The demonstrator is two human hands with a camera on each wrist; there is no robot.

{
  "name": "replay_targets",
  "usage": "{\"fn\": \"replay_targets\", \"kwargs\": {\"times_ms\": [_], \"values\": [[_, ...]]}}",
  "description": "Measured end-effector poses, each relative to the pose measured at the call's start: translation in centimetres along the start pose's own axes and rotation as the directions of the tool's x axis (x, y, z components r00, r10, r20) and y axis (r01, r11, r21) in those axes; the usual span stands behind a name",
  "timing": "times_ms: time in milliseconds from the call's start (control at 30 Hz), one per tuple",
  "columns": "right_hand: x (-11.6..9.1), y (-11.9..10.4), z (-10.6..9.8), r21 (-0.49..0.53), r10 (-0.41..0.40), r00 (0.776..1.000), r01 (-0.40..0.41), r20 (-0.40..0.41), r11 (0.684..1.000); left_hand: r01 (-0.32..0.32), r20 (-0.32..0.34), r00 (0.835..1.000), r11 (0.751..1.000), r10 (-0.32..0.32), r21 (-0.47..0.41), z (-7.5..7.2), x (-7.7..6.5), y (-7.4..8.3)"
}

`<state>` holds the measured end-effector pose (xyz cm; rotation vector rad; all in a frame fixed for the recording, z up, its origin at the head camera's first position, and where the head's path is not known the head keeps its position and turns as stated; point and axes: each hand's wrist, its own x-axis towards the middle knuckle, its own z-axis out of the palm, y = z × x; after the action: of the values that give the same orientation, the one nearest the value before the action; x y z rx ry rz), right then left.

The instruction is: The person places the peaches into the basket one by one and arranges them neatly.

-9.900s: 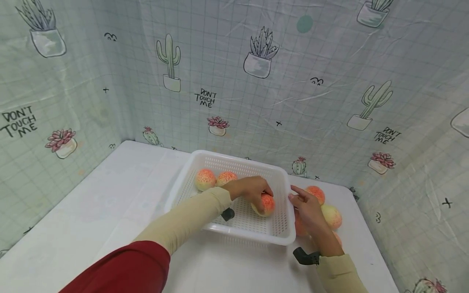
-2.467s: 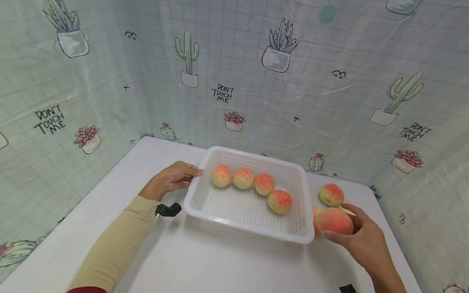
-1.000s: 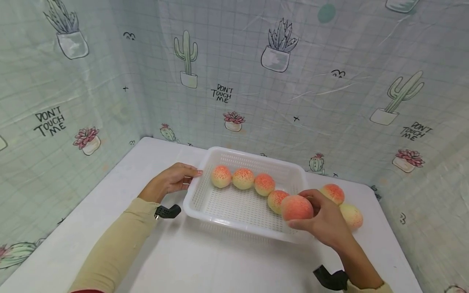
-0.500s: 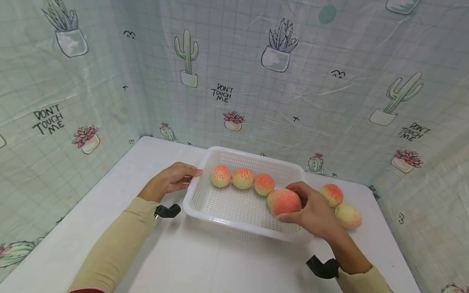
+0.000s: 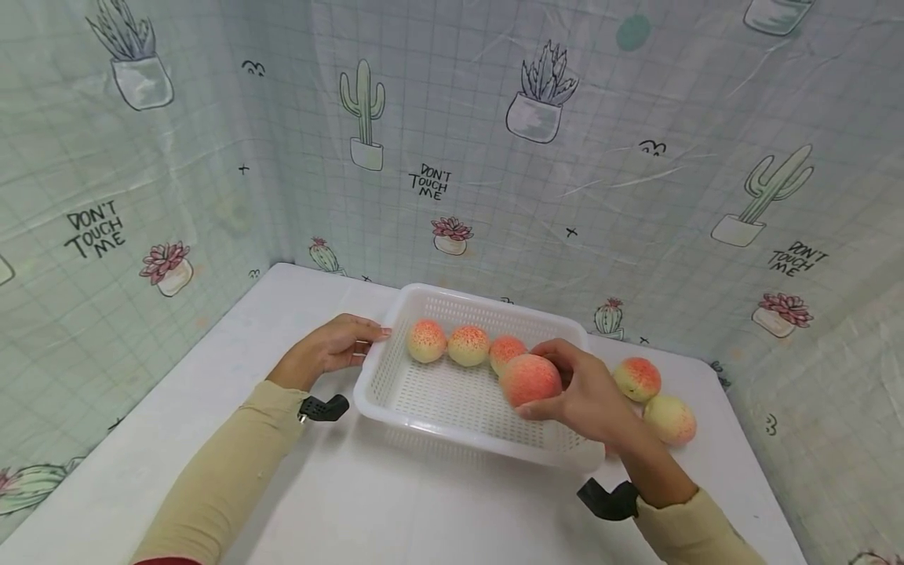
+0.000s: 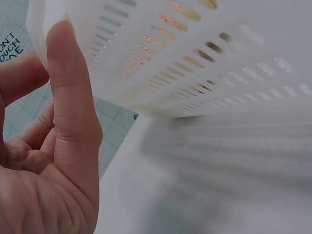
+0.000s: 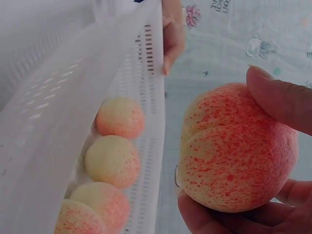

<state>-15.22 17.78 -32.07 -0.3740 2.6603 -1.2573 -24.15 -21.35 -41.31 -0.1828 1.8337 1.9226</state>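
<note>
In the head view my right hand (image 5: 589, 392) holds a peach (image 5: 531, 380) over the right part of a white perforated basket (image 5: 452, 424). The right wrist view shows this red-speckled peach (image 7: 239, 151) between the thumb on top and the fingers beneath. Several more peaches (image 5: 468, 346) lie in a row along the basket's back side; the rightmost is hidden behind the held one. My left hand (image 5: 339, 343) holds the basket's left end at the rim. In the left wrist view, its thumb (image 6: 73, 107) lies along the slotted wall (image 6: 195, 73).
To the right of the basket, a red-and-yellow peach (image 5: 638, 380) and a paler peach (image 5: 670, 420) sit on the white table (image 5: 395, 510). Part of another peach (image 5: 610, 450) shows under the right wrist. A cactus-print curtain (image 5: 466, 180) surrounds the table's back and sides.
Earlier the right hand picked up a peach to the right of the basket; it has carried it left over the basket rim. The left hand has kept its place lately.
</note>
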Motion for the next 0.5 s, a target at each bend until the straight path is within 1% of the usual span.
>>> {"fn": "replay_targets", "kwargs": {"times_ms": [133, 367, 500], "values": [[0.6, -0.4, 0.4, -0.007, -0.031, 0.999, 0.031, 0.018, 0.999, 0.006, -0.003, 1.0, 1.0, -0.006, -0.001, 0.0, -0.1, 0.1], [1.6, -1.0, 1.2, -0.013, -0.145, 0.988, 0.146, 0.051, 0.989, 0.011, -0.01, 1.0, 1.0, -0.011, -0.017, -0.1, 0.0, 0.0], [2.1, -1.6, 1.6, -0.005, -0.172, 0.982, 0.173, 0.08, 0.985, 0.012, -0.008, 1.0, 1.0, -0.012, -0.017, -0.1, 0.0, -0.1]]}}
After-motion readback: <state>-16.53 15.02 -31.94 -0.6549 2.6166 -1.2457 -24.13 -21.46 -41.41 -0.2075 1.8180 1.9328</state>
